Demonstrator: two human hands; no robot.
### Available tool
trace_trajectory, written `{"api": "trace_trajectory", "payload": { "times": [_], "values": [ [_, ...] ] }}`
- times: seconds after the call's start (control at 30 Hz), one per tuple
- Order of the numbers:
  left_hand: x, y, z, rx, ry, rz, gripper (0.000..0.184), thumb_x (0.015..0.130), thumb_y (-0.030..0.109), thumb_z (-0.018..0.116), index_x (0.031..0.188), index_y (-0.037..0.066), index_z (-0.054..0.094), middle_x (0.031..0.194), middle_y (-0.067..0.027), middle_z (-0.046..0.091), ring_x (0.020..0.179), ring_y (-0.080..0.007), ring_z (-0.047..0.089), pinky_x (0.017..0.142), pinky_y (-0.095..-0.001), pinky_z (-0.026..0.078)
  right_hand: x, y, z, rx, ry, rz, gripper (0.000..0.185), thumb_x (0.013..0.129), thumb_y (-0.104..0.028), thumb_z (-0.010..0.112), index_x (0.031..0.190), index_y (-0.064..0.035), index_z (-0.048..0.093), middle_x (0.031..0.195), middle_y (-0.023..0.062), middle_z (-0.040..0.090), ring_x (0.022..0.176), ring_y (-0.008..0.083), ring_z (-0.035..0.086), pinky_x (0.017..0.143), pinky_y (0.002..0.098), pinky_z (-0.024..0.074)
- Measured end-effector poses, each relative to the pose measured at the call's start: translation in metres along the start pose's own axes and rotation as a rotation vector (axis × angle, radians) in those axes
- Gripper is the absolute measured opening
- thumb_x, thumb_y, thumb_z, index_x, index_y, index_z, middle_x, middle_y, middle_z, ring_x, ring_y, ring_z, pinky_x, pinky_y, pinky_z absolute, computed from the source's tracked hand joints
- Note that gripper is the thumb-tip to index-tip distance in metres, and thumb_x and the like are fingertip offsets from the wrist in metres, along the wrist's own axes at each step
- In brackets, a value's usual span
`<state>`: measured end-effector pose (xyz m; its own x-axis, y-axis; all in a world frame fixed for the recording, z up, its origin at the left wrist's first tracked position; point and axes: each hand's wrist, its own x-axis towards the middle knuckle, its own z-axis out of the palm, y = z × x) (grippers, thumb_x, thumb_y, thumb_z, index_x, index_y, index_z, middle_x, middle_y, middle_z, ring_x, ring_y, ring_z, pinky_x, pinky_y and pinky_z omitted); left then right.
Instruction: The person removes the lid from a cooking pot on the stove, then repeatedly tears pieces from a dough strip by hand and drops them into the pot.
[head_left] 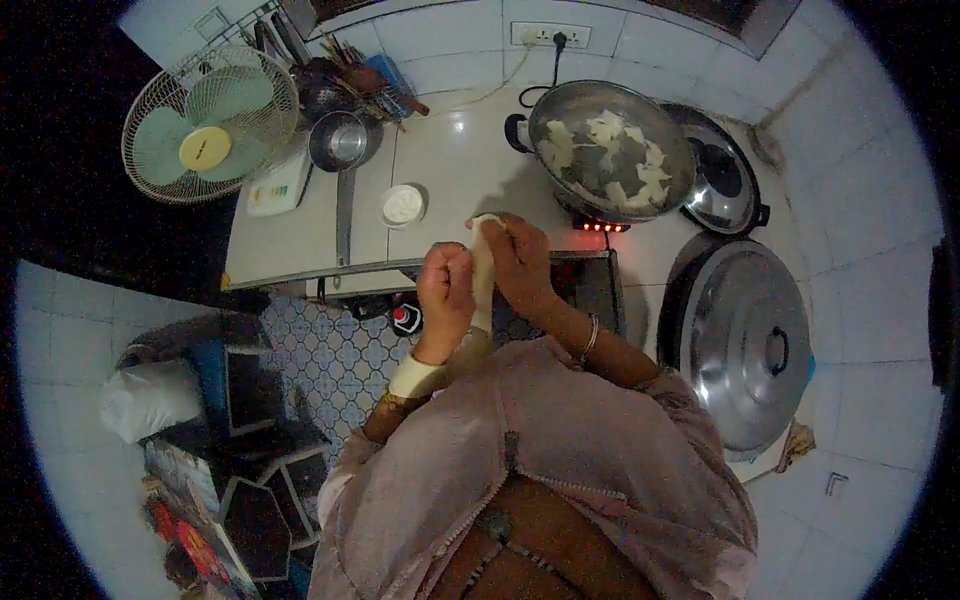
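A long, flat, pale strip of dough (482, 275) runs between my two hands in front of my body. Its lower part loops around my left wrist. My left hand (446, 288) is curled into a fist against the strip's left side, gripping it. At the top end, my right hand (520, 262) pinches the dough between thumb and fingers. Up and to the right, a wide dark pot (540, 130) holds liquid with several pale dough pieces (605, 130) in it. The pot sits on a cooker with red lights (603, 228).
A small white bowl (402, 205), a long-handled pan (345, 143), a white scale (280, 187) and a fan (208, 145) stand on the left of the counter. A glass lid (720, 175) and a large metal lid (745, 340) lie at the right. A power cord (556, 70) runs behind the pot.
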<state>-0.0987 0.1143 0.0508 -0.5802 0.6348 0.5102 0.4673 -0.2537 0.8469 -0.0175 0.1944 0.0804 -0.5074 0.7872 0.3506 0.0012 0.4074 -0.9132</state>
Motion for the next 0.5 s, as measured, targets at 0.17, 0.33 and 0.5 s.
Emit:
{"api": "trace_trajectory", "payload": {
  "times": [0.17, 0.33, 0.5],
  "values": [
    [0.004, 0.013, 0.0, -0.276, 0.0, -0.184, 0.013, 0.088, 0.012, 0.045, 0.082, 0.001, 0.048, 0.067, 0.0017, 0.045, 0.058, -0.0053, 0.04, 0.052, -0.019, 0.033, -0.007, 0.024, 0.016, 0.25, 0.061, 0.061, 0.021, 0.085, -0.018, 0.048, 0.09, -0.0021, 0.059, 0.07, 0.0023, 0.057, 0.061, 0.0089, 0.05, 0.055, 0.0242, 0.0409],
    [0.005, 0.015, 0.0, -0.277, -0.078, -0.234, 0.01, 0.087, 0.01, 0.047, 0.082, 0.002, 0.051, 0.067, 0.0017, 0.047, 0.056, -0.0034, 0.04, 0.048, -0.019, 0.032, -0.002, 0.0, 0.004, 0.181, -0.027, 0.137, 0.019, 0.081, -0.019, 0.055, 0.089, -0.002, 0.057, 0.076, 0.0015, 0.057, 0.068, 0.0077, 0.05, 0.058, 0.0234, 0.0414],
    [-0.008, -0.001, -0.017, -0.019, -0.686, -0.322, 0.013, 0.078, 0.008, 0.059, 0.087, -0.001, 0.057, 0.063, 0.0004, 0.054, 0.055, -0.0089, 0.048, 0.051, -0.0228, 0.039, 0.01, -0.013, -0.014, 0.104, 0.151, 0.118, 0.023, 0.077, -0.022, 0.059, 0.09, -0.0031, 0.057, 0.079, 0.0103, 0.059, 0.066, 0.0198, 0.056, 0.06, 0.0313, 0.0449]
  ]
}}
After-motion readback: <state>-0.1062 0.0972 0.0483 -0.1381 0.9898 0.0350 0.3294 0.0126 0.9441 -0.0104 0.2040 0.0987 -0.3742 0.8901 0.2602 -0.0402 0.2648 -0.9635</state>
